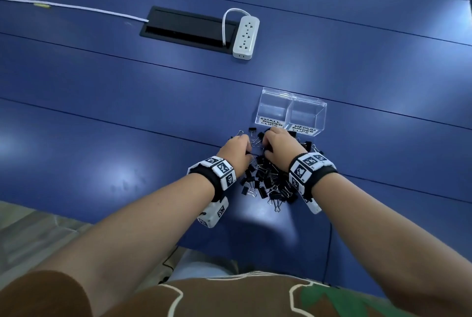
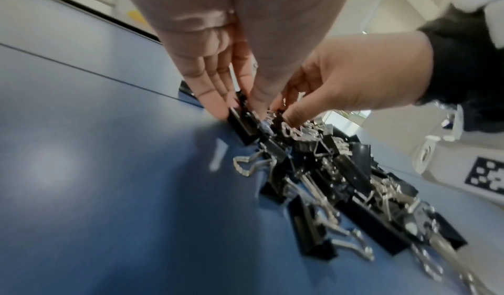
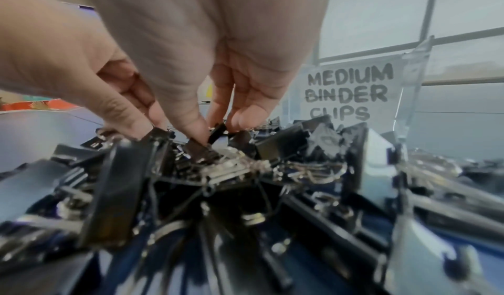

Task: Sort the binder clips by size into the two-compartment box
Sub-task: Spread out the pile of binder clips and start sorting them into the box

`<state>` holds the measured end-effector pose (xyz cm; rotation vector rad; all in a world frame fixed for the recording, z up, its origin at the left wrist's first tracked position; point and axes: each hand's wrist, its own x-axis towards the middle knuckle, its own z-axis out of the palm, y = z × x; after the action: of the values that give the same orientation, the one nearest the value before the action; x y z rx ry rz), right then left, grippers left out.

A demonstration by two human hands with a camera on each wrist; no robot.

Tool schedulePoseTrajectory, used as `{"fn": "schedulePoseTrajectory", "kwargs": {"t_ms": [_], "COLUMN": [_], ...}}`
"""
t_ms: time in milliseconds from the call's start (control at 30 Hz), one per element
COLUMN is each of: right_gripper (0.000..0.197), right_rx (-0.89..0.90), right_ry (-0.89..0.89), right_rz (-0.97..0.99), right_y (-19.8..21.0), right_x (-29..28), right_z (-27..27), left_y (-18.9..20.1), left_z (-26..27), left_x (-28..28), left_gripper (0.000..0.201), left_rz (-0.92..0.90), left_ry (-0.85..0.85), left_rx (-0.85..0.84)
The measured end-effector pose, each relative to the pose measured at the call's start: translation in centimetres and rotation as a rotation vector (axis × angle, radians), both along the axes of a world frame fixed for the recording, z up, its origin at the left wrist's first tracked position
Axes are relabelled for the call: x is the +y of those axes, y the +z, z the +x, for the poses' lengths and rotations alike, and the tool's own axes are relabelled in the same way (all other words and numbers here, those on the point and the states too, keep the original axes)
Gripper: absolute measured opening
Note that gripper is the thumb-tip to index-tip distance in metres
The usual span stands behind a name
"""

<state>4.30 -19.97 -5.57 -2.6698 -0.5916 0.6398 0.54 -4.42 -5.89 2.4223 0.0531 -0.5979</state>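
The binder clips [image 1: 268,178] are lying heaped at lower centre, just below the clear box [image 1: 290,112], whose two compartments are showing nothing inside; sorting appears barely begun. The left hand [image 1: 236,149] and right hand [image 1: 282,144] are both reaching fingertips into the heap, apparently pinching clips.

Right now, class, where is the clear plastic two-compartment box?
In the head view, the clear plastic two-compartment box stands on the blue table, just beyond the pile of black binder clips.
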Motion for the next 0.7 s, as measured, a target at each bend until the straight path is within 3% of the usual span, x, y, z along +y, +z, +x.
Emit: {"fn": "schedulePoseTrajectory", "kwargs": {"t_ms": [133,267,433,567,700], "right_gripper": [0.014,0.012,0.024,0.02,0.026], "right_rx": [0.059,-0.089,-0.163,-0.152,-0.041], "right_ry": [-0.174,-0.435,-0.427,-0.423,-0.338], "right_rz": [0.11,0.341,0.243,0.274,0.122], "right_y": [1.6,3.9,4.4,4.1,2.3], "right_x": [-0.5,-1.2,-1.3,-1.4,-1.6], "right_z": [0.3,3.0,5.8,3.6,0.6], "left_y": [0.3,1.4,3.8,4.9,4.9], "left_z": [0.2,1.7,5.3,8.4,9.6], "left_x": [1.0,1.1,-0.5,-1.6,-2.1], "left_gripper": [0.007,0.004,0.005,0.005,0.01], "left_rz": [-0.093,-0.148,-0.187,-0.182,-0.191], "left_ry": [0.133,0.221,0.19,0.128,0.083], "left_rx": [0.015,-0.027,-0.158,-0.177,-0.13]}}
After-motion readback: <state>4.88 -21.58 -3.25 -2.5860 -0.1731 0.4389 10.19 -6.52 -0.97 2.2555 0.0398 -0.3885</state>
